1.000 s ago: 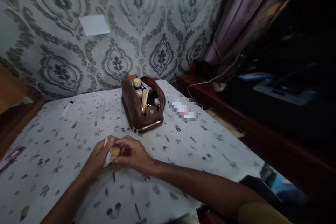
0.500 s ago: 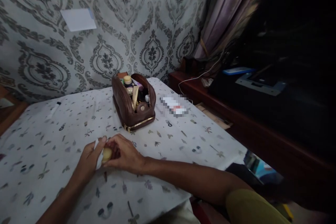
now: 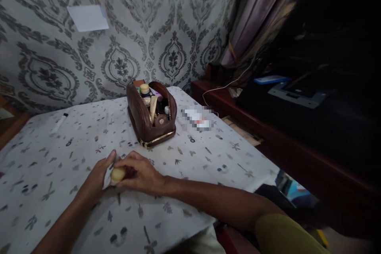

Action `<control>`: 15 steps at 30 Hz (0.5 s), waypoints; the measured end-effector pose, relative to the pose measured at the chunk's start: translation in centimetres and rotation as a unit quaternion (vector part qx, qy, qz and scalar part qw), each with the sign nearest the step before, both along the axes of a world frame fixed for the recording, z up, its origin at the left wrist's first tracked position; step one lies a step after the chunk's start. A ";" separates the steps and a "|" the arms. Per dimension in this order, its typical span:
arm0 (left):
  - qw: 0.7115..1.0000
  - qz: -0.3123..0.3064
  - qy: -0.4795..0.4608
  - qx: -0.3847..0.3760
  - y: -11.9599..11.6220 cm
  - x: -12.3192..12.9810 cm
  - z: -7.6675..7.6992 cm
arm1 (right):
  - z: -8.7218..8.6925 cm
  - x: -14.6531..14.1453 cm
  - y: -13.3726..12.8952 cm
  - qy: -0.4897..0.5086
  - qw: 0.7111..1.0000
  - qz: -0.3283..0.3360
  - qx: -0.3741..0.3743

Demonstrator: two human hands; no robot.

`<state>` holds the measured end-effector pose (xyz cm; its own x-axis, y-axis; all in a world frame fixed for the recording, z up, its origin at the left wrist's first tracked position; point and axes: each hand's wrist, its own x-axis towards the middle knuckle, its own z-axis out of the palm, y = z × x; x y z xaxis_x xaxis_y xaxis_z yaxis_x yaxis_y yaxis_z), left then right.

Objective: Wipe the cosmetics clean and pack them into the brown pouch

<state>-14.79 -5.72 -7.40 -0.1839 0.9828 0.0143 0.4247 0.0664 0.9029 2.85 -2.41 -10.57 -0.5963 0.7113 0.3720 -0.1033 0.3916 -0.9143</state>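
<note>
Over the near part of the table, both hands meet around a small round jar with a pale yellow lid (image 3: 118, 174). My right hand (image 3: 143, 174) grips the jar from the right, thumb below and fingers over the top. My left hand (image 3: 97, 178) is closed on a thin white tissue (image 3: 106, 181) that lies against the jar's left side, its thumb pointing up. Beyond them stands an open brown cosmetic bag (image 3: 138, 117), gold zipper undone. Inside it are another yellow-lidded jar (image 3: 144, 89), a cream-coloured tube (image 3: 153, 107) and a round brown item (image 3: 161, 120).
A patterned white cloth (image 3: 184, 170) covers the table. A pixelated flat object (image 3: 198, 119) lies right of the bag, and a white marker with a dark cap (image 3: 61, 122) lies far left. Dark wooden furniture (image 3: 217, 97) with a white cable borders the right side.
The yellow lid has turned to face the camera more and shifted slightly left. My left thumb has lifted away from the right fingers. The bag stays where it was.
</note>
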 end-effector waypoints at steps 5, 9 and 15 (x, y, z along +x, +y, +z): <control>0.985 0.007 -0.120 -0.125 0.0 1.8 0.4 | 0.5 0.1 0.0 -0.012 0.999 -0.042 -0.014; 0.995 0.027 -0.089 -0.041 -0.3 2.5 1.0 | 0.7 -0.1 -0.1 -0.007 0.998 -0.056 -0.036; 1.000 0.013 -0.017 0.014 -0.8 2.8 2.0 | 0.9 -0.1 -0.5 -0.002 0.996 -0.026 -0.084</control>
<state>-12.01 -6.48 -5.38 -0.2111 0.9768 0.0351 0.3917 0.0516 0.9186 2.79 -2.87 -9.64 -0.5586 0.7932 0.2426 -0.0823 0.2381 -0.9678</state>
